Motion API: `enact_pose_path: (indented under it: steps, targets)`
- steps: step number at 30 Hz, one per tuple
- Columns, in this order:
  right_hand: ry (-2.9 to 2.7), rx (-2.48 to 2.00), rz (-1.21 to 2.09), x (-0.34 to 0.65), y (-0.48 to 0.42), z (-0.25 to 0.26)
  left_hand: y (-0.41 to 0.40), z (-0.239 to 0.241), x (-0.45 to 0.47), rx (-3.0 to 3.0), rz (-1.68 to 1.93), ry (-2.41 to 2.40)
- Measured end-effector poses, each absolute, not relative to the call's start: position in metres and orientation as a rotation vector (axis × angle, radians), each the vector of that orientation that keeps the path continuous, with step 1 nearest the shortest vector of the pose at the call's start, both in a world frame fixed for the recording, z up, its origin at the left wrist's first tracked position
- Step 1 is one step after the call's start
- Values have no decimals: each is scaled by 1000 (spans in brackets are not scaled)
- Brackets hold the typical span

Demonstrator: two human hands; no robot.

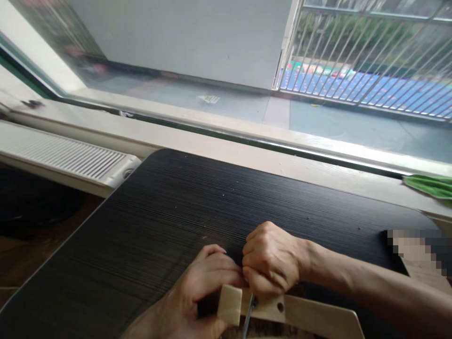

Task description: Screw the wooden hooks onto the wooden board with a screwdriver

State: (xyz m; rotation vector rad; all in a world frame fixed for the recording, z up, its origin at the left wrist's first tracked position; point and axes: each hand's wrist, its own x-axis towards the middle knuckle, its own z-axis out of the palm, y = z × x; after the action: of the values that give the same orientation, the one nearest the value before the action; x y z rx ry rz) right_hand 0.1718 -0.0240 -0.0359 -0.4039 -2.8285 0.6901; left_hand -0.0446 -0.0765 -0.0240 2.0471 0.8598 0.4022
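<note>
At the front edge of the black table (169,235) my left hand (203,287) is wrapped round a pale wooden piece (230,306) with a squared block end. Closed in a fist, my right hand (270,261) grips a thin metal rod (248,316) that slants down past the block; its kind cannot be made out. Beneath the right fist runs a curved light-wood part (318,310) with a dark round hole in it. The two hands are close together, nearly touching. The lower part of the wooden work is cut off by the frame.
A white radiator (70,150) stands left of the table. Behind it runs a pale windowsill (226,146), with a green cloth (429,186) at the right. A partly pixelated wood-coloured object (420,263) lies at the table's right. Small crumbs dot the tabletop.
</note>
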Motion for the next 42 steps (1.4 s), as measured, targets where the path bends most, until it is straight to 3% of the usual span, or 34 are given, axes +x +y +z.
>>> enact_pose_path:
  steps: [10, 19, 25, 42]
  targets:
    - [-2854, -455, 662, 175, -19, -22, -79, -21, -43, 2015, 445, 873]
    - [-2733, -1370, 609, 227, -58, 78, -89, -18, -44, 1890, 619, 867]
    - [-2676, -1635, 491, 222, -109, 96, -94, -14, -47, 1791, 650, 751]
    - [-2956, -1580, 39, 165, -125, 138, -96, -26, -51, 1781, 771, 693]
